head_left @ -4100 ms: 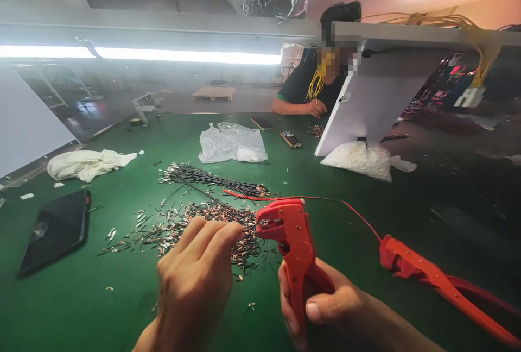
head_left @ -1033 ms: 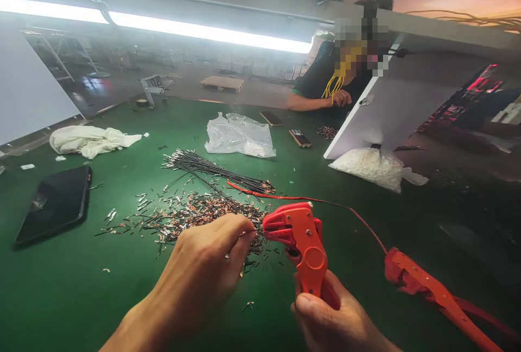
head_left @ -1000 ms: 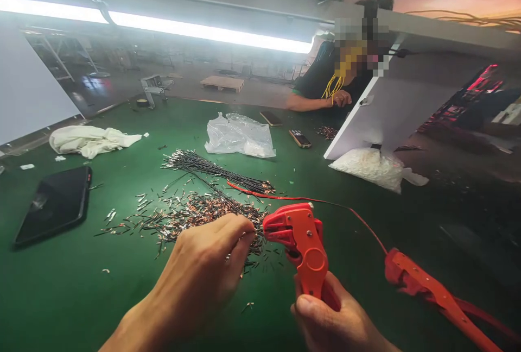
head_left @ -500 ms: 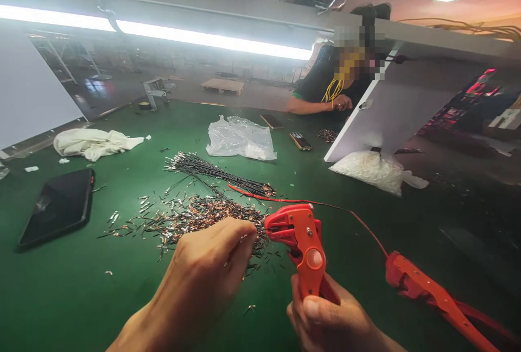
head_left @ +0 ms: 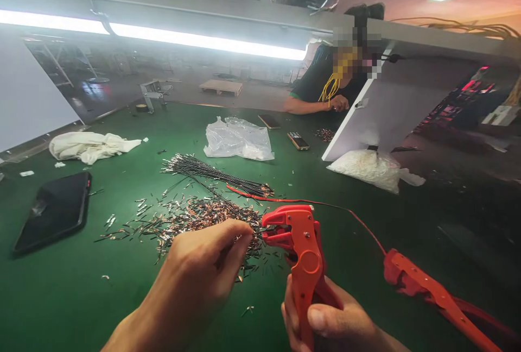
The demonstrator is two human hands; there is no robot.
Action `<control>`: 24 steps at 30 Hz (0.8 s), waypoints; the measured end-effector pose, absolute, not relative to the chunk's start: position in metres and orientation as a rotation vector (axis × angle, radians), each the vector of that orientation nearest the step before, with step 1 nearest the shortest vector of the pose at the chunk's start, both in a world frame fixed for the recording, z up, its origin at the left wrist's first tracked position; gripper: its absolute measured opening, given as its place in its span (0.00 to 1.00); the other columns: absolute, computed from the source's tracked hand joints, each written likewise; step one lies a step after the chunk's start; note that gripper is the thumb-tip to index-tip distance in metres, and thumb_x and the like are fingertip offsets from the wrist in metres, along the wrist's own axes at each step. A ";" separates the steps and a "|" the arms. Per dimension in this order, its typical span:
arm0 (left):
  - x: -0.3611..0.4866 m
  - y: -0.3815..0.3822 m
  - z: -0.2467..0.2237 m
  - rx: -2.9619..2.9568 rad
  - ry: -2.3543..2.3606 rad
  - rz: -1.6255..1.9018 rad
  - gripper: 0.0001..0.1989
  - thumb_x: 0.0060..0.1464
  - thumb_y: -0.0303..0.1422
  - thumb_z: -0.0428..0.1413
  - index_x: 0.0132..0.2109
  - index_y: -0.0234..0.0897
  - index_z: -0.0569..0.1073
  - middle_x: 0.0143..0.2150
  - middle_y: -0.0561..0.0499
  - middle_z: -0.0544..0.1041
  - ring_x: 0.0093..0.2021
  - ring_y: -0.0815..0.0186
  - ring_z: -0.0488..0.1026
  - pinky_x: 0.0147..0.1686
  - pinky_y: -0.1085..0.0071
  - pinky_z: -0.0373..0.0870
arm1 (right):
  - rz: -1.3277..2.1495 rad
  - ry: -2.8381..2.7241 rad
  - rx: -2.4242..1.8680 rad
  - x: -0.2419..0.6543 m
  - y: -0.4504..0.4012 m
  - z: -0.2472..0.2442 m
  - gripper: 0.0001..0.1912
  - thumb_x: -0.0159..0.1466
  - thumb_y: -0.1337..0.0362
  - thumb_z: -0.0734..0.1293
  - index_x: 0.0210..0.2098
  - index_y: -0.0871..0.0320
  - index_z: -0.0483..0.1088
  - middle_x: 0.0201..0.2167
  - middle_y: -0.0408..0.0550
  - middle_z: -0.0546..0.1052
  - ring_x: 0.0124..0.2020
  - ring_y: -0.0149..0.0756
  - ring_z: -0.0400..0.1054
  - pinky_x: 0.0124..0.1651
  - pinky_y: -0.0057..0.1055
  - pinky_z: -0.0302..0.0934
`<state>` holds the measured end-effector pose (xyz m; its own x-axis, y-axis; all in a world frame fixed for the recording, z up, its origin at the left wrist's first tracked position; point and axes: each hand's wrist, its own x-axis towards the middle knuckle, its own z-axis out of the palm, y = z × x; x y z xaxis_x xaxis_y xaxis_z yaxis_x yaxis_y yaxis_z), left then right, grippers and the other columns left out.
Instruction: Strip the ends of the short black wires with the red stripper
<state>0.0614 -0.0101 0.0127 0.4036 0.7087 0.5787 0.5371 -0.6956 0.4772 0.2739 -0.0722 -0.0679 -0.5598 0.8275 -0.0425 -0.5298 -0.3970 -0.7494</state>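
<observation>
My left hand (head_left: 207, 265) is closed in a pinch, with a thin black wire (head_left: 260, 232) at its fingertips. The wire reaches into the jaws of a red-and-orange wire stripper (head_left: 307, 249). My right hand (head_left: 325, 319) is wrapped round the stripper's handles, the thumb on the near side. Behind and below my left hand lies a pile of short black offcuts (head_left: 203, 216) with coppery and silvery ends. Just beyond it rests a bundle of long black wires (head_left: 220, 174). My palm hides the wire's other end.
A second orange-handled tool (head_left: 431, 287) lies at right, joined to a red strip (head_left: 285, 200). On the green table (head_left: 122, 308) are a black phone (head_left: 52, 211), white cloth (head_left: 91, 147), plastic bag (head_left: 238, 139) and a filled bag (head_left: 366, 170). Another person (head_left: 313, 83) sits opposite, beside a white panel (head_left: 407, 91).
A small gap with wire showing has opened between my left fingertips and the jaws. My right thumb has shifted off the handle's front, baring more of it. The view has moved slightly.
</observation>
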 end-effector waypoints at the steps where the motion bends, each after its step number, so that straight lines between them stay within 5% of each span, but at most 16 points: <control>1: 0.061 -0.010 0.013 2.445 1.102 1.163 0.07 0.59 0.24 0.53 0.35 0.38 0.73 0.20 0.62 0.70 0.16 0.78 0.60 0.17 0.80 0.57 | 2.029 -0.910 -0.533 0.274 -0.072 -0.069 0.15 0.58 0.57 0.70 0.31 0.65 0.70 0.19 0.42 0.67 0.20 0.26 0.61 0.24 0.22 0.55; 11: 0.058 -0.009 0.012 2.410 1.041 1.123 0.08 0.61 0.25 0.52 0.36 0.39 0.73 0.20 0.62 0.66 0.16 0.77 0.58 0.16 0.79 0.54 | 1.988 -0.785 -0.693 0.272 -0.078 -0.076 0.17 0.56 0.53 0.72 0.27 0.60 0.65 0.15 0.34 0.59 0.14 0.22 0.51 0.18 0.20 0.50; 19: 0.059 -0.007 0.002 2.583 1.095 1.042 0.06 0.62 0.26 0.52 0.44 0.40 0.70 0.32 0.55 0.77 0.27 0.71 0.72 0.26 0.75 0.65 | 1.867 -0.779 -0.955 0.273 -0.083 -0.071 0.24 0.52 0.48 0.74 0.27 0.56 0.59 0.17 0.33 0.57 0.17 0.23 0.48 0.20 0.24 0.44; 24: 0.062 -0.011 -0.007 2.673 1.035 1.105 0.09 0.63 0.23 0.50 0.48 0.39 0.68 0.29 0.56 0.69 0.24 0.71 0.65 0.22 0.74 0.59 | 1.730 -0.843 -1.124 0.274 -0.086 -0.070 0.27 0.50 0.46 0.75 0.26 0.56 0.58 0.20 0.34 0.55 0.20 0.23 0.47 0.22 0.25 0.44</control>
